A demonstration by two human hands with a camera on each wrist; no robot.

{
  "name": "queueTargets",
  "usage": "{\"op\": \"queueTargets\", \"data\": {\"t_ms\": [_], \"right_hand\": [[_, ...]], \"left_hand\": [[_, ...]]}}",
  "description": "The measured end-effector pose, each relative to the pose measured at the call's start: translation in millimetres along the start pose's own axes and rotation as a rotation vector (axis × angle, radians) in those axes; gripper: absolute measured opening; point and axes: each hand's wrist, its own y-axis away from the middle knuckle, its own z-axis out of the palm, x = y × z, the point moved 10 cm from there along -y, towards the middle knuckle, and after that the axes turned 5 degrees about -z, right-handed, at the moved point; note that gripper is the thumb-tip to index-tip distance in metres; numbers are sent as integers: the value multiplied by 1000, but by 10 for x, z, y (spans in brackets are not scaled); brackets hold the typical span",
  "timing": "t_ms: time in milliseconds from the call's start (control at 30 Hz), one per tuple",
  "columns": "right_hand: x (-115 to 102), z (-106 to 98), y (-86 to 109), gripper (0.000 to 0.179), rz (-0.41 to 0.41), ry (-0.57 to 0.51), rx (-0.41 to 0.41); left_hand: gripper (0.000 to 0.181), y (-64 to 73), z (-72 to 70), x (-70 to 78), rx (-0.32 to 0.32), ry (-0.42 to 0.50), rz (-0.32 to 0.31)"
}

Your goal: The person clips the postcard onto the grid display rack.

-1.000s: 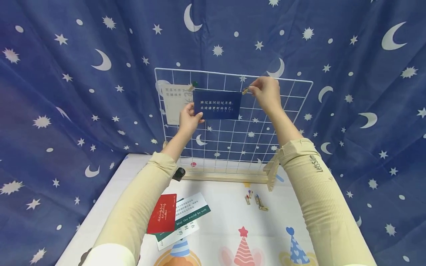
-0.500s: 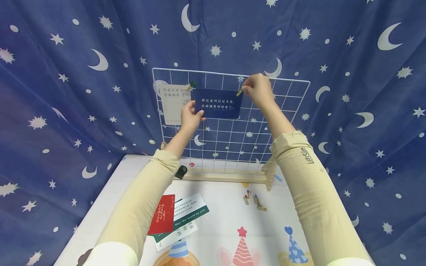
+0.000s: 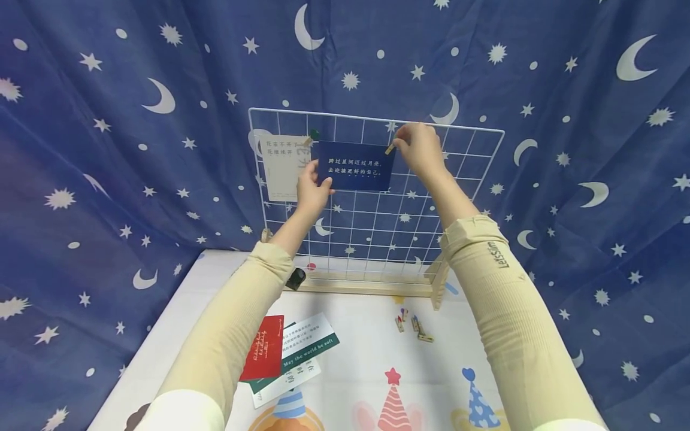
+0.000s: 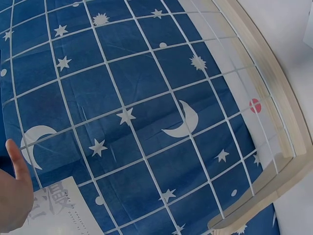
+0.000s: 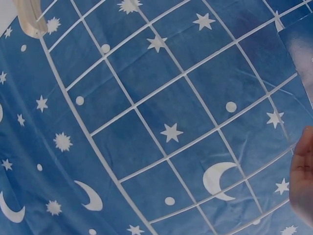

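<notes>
A dark blue card (image 3: 356,166) with white writing lies against the upper part of a white wire grid (image 3: 372,230). My left hand (image 3: 314,191) pinches its lower left side between thumb and fingers. At the card's top right corner, my right hand (image 3: 417,146) pinches a small wooden clothespin (image 3: 390,149). A cream card (image 3: 283,170) hangs to the left, with another clothespin (image 3: 308,142) and a green piece (image 3: 314,134) near its top right corner. Only part of the left hand (image 4: 14,196) shows in the left wrist view, and the edge of the right hand (image 5: 302,181) in the right wrist view.
The grid stands in a wooden base (image 3: 366,286) on a white patterned tablecloth. Several loose clothespins (image 3: 415,326) lie in front. A red card (image 3: 264,347) overlaps green and white cards (image 3: 309,341) at left. A small black object (image 3: 295,279) sits by the base. A starry curtain (image 3: 162,179) hangs behind.
My right hand has moved slightly left and brought the clothespin onto the card's top right corner, tilting it steeper. The left hand keeps its hold on the blue card.
</notes>
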Motion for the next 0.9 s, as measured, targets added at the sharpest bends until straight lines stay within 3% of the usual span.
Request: {"op": "queueTargets", "data": {"t_ms": [300, 567, 900], "right_hand": [[-48, -5, 73, 27, -54, -14, 13], [3, -75, 128, 26, -59, -27, 46], [59, -138, 228, 26, -80, -67, 80]], "left_hand": [[52, 44, -88, -29, 6, -10, -12], [44, 62, -208, -8, 62, 31, 39], [37, 137, -360, 16, 74, 29, 83]]}}
